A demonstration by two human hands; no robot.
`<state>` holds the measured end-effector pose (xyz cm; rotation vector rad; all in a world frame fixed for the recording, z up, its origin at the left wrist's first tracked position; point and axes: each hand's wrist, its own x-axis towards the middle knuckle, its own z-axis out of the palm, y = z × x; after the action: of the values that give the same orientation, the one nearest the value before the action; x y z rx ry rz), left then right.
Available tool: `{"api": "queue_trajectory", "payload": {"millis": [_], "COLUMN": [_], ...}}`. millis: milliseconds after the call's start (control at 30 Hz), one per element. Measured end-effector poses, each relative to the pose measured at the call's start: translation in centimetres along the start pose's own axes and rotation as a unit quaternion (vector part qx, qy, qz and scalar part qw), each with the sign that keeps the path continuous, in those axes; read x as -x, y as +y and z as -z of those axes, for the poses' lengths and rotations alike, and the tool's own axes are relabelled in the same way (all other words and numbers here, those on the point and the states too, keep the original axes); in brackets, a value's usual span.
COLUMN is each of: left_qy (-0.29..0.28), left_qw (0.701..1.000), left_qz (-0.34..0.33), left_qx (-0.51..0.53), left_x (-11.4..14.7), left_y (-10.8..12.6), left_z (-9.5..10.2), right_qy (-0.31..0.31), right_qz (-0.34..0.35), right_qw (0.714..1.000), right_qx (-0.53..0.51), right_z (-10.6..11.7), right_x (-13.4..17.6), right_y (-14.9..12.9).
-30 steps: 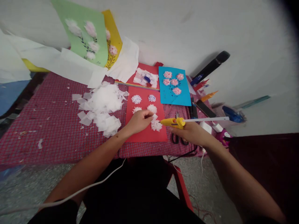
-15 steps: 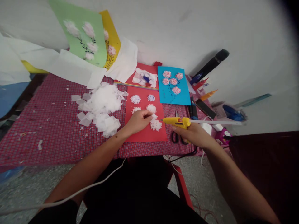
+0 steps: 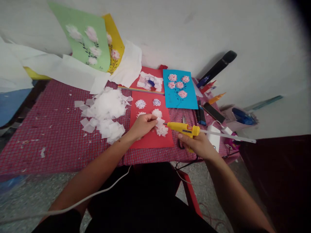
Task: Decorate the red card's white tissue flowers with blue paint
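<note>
My left hand (image 3: 145, 125) pinches a small square of white tissue paper (image 3: 160, 121) above a red sheet of card (image 3: 152, 141). In my right hand (image 3: 202, 144) is a yellow hot glue gun (image 3: 183, 128), a long white glue stick (image 3: 228, 135) jutting from its back. Its nozzle points left and comes very close to the tissue square, perhaps touching it. Several tissue flowers sit on the red card; a white flower (image 3: 162, 130) lies just below the tissue square, and a purple-speckled flower (image 3: 156, 102) is near the top. My left hand partly covers another.
Left of the card lies a heap of tissue squares (image 3: 109, 105). Behind are a blue card (image 3: 181, 97) with pink flowers and a green card (image 3: 85, 38) against the wall. Scissors (image 3: 181, 142) lie under the glue gun, markers (image 3: 201, 113) to the right. A white cord crosses my left arm.
The glue gun's nozzle has moved slightly left to the tissue square, and its back end has tipped down. My left hand keeps its pinch in nearly the same place.
</note>
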<state>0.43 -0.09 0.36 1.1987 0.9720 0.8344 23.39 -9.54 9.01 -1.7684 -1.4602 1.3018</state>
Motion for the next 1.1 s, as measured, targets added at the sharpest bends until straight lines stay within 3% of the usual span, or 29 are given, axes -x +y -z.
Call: {"api": "queue_trajectory", "payload": {"millis": [300, 433, 567, 767, 933, 1100], "left_qy": [0.009, 0.032, 0.026, 0.032, 0.037, 0.089], "left_qw": [1.000, 0.999, 0.999, 0.999, 0.999, 0.992], "left_qz": [-0.017, -0.025, -0.027, -0.022, -0.030, -0.060], "left_qx": [-0.010, -0.011, -0.007, -0.008, 0.003, 0.068], "left_x": [0.0, 0.1, 0.2, 0.4, 0.1, 0.4], "left_y": [0.1, 0.1, 0.2, 0.4, 0.5, 1.2], "left_z": [0.1, 0.3, 0.3, 0.3, 0.7, 1.7], "right_qy": [0.027, 0.055, 0.078, 0.076, 0.101, 0.112], "right_qz": [0.007, 0.022, -0.017, -0.079, -0.069, -0.106], "right_qw": [0.998, 0.988, 0.964, 0.941, 0.941, 0.949], "right_qx": [-0.054, -0.144, -0.255, -0.322, -0.314, -0.274], "right_z": [0.6, 1.5, 2.5, 4.4, 5.5, 6.0], "right_x": [-0.1, 0.2, -0.4, -3.0, -4.8, -7.3], "right_y": [1.4, 2.3, 3.3, 6.0, 7.1, 7.2]}}
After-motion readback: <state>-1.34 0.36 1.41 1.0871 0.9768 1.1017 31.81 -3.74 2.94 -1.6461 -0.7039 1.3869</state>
